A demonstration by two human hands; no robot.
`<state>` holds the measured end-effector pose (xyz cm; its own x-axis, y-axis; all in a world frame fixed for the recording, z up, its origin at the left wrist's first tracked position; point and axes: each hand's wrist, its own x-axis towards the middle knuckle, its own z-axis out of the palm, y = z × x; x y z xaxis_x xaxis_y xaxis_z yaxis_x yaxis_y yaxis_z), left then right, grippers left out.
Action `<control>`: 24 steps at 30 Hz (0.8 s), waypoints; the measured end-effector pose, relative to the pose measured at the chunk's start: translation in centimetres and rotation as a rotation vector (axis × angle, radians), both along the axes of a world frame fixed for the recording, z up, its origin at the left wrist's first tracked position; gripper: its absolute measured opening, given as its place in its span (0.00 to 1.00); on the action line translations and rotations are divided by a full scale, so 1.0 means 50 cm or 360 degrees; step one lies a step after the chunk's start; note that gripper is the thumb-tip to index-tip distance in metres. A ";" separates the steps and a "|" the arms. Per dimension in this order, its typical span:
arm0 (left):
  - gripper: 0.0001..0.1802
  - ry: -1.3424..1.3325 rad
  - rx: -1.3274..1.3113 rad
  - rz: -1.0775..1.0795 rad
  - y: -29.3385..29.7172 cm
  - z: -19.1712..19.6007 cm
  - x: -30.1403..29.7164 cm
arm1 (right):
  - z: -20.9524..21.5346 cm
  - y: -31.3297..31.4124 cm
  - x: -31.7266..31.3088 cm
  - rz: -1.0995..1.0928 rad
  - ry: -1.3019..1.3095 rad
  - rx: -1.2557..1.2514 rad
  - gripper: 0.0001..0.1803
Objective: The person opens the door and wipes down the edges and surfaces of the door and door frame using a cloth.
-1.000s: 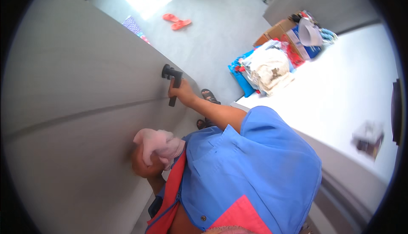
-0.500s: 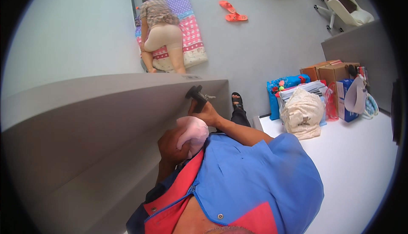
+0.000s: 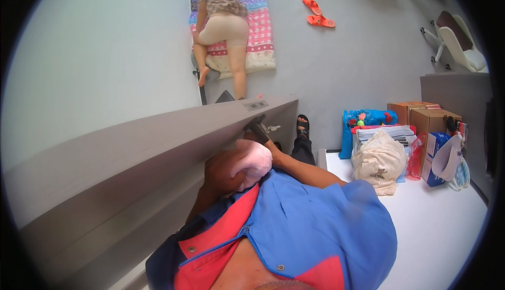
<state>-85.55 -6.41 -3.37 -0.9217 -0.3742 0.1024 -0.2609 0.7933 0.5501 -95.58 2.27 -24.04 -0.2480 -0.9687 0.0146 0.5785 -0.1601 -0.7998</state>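
My left hand (image 3: 216, 175) is closed round a bunched pink cloth (image 3: 254, 162), held in front of my chest beside the grey panel. The right hand (image 3: 266, 143) reaches past the cloth to a black handle (image 3: 257, 129) on the panel's near face, its fingers partly hidden behind the cloth and the handle. A small set of keys (image 3: 273, 128) sticks out beside the handle. The grey panel (image 3: 173, 127) looks like a door and slants across from the left, with a small plate (image 3: 256, 105) on its edge.
Beyond the panel a person (image 3: 226, 24) kneels on a patterned quilt (image 3: 260, 42). Orange slippers (image 3: 319, 21) lie on the floor. At right are bags (image 3: 379, 161), cardboard boxes (image 3: 435, 119) and a white chair (image 3: 457, 40). My sandalled foot (image 3: 302, 125) stands near the panel's end.
The view has shifted, so the person, slippers and bags sit farther right. The panel's edge now rises toward the right. My hands stay at the cloth and the handle.
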 end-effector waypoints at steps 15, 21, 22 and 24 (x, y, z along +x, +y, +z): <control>0.22 0.0174 -0.0072 0.0005 0.007 0.013 0.050 | 0.031 -0.013 -0.004 -0.0255 0.0170 0.0139 0.16; 0.21 0.0282 -0.0141 0.0062 0.004 0.021 0.122 | 0.059 -0.033 0.004 -0.0441 0.0174 0.0201 0.07; 0.20 0.0311 -0.0146 0.0077 0.002 0.020 0.139 | 0.065 -0.033 0.005 -0.0461 0.0148 0.0254 0.05; 0.20 0.0371 -0.0155 0.0076 -0.006 0.016 0.174 | 0.072 -0.038 0.010 -0.0502 0.0150 0.0296 0.04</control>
<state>-76.85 -6.71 -2.58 -0.8506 -0.3945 0.3476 -0.1742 0.8352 0.5216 -95.06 0.38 -20.43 -0.5403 -0.8332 -0.1177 0.4466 -0.1654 -0.8793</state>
